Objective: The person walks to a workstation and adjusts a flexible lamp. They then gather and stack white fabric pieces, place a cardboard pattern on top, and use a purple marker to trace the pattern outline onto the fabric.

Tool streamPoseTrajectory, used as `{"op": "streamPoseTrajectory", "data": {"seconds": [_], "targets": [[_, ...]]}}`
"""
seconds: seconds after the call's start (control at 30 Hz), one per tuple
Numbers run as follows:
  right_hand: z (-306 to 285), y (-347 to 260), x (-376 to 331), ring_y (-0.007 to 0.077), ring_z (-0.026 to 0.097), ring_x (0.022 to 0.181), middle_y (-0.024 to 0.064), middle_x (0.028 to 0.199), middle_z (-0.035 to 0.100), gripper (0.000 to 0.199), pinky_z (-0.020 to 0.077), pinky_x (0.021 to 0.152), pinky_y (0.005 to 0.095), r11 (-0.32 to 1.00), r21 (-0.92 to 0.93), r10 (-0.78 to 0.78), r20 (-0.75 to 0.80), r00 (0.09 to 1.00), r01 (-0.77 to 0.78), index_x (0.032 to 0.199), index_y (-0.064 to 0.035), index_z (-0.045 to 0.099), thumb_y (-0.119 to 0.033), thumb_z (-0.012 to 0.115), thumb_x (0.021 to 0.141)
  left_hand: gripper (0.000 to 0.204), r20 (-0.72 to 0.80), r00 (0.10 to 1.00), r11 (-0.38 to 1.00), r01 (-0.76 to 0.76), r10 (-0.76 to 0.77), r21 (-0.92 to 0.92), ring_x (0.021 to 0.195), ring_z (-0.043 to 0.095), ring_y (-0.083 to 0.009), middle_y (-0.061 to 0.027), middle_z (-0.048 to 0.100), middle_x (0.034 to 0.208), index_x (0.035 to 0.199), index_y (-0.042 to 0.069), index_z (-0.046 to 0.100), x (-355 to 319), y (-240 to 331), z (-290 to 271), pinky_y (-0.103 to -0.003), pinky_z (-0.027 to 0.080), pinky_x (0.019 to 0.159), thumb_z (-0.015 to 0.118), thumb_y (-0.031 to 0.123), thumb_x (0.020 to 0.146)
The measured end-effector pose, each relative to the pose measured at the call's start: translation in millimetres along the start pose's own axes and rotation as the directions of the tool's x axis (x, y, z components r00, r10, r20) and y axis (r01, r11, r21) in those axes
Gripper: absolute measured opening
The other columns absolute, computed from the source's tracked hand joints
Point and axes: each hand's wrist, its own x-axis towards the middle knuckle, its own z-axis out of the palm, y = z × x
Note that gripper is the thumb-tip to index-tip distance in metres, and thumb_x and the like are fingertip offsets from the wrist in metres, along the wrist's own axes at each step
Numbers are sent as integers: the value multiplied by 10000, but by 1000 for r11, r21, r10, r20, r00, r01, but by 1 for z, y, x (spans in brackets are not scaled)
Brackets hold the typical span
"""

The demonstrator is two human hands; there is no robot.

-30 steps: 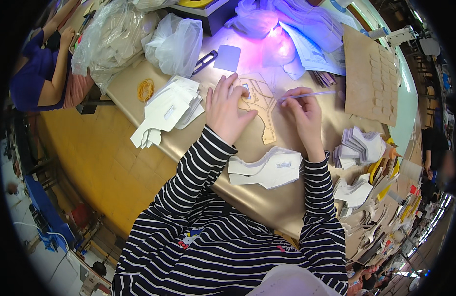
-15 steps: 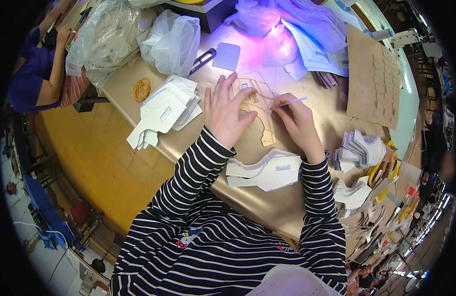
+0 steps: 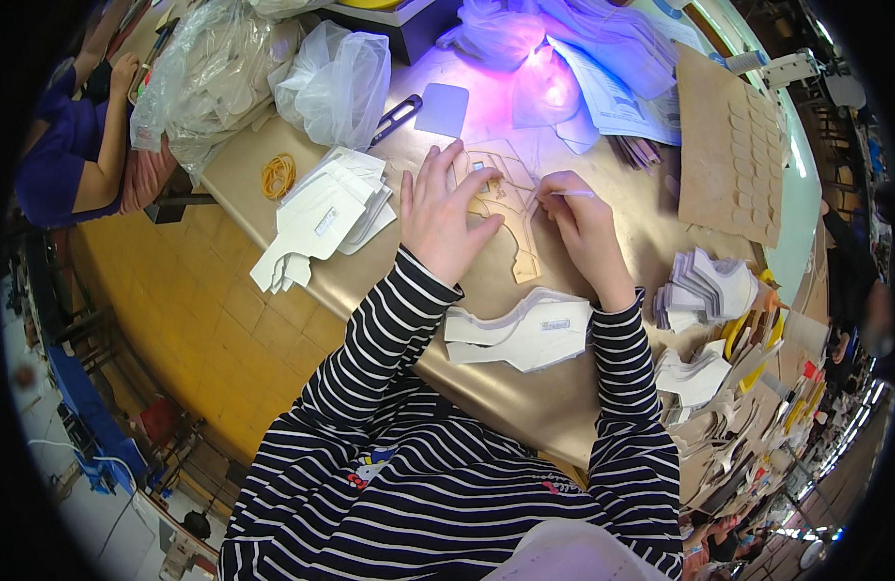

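Note:
A tan, see-through template [image 3: 525, 254] with curved cut edges lies on the metal-topped table. My left hand [image 3: 445, 203] rests on its left part, fingers spread and pressing it down. At the template's right edge my right hand [image 3: 585, 221] is closed round a thin pale pen [image 3: 574, 193], its tip hidden by the fingers. Nearer to me lies a stack of white cut pieces with grey edges [image 3: 520, 332], beside my right sleeve. Another stack of white cut pieces [image 3: 324, 215] sits left of my left hand.
Orange rubber bands [image 3: 278, 176], a black-handled cutter [image 3: 397, 120] and a grey card [image 3: 442, 109] lie beyond the left stack. Plastic bags [image 3: 333, 85] crowd the back. A brown sheet with oval cutouts [image 3: 726, 155] and more cut pieces [image 3: 707, 287] stand right. Another person [image 3: 70, 165] is far left.
My right hand has shifted slightly up along the template's edge, and the pen is more tilted toward me. The left hand stays in place on the template.

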Motion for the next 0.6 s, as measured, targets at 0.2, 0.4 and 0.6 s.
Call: {"op": "streamPoseTrajectory", "data": {"seconds": [0.2, 0.4, 0.6], "targets": [[0, 4, -4, 259, 646, 859, 128, 946, 636, 132, 513, 773, 320, 985, 169, 49, -90, 995, -33, 1013, 5, 601, 45, 610, 887, 508, 0, 1000, 1000, 1, -1, -9, 1434, 308, -357, -89, 409, 1489, 1217, 279, 651, 0, -1, 0, -614, 198, 1158, 784, 319, 728], [8, 7, -4, 262, 653, 836, 137, 953, 650, 130, 518, 769, 314, 989, 147, 10, -86, 996, 3, 1013, 11, 617, 43, 615, 887, 502, -3, 1000, 1000, 5, -5, -16, 1440, 298, -351, -88, 412, 1487, 1213, 279, 654, 0, -1, 1, -615, 198, 1155, 779, 325, 729], [7, 2, 0, 280, 661, 851, 146, 959, 656, 151, 526, 770, 329, 996, 86, 19, -29, 999, -17, 1040, 2, 615, 25, 619, 891, 501, -7, 1000, 1000, -1, 1, -20, 1433, 306, -352, -91, 412, 1485, 1210, 275, 655, 0, -1, 0, -614, 199, 1154, 777, 320, 726]]}}
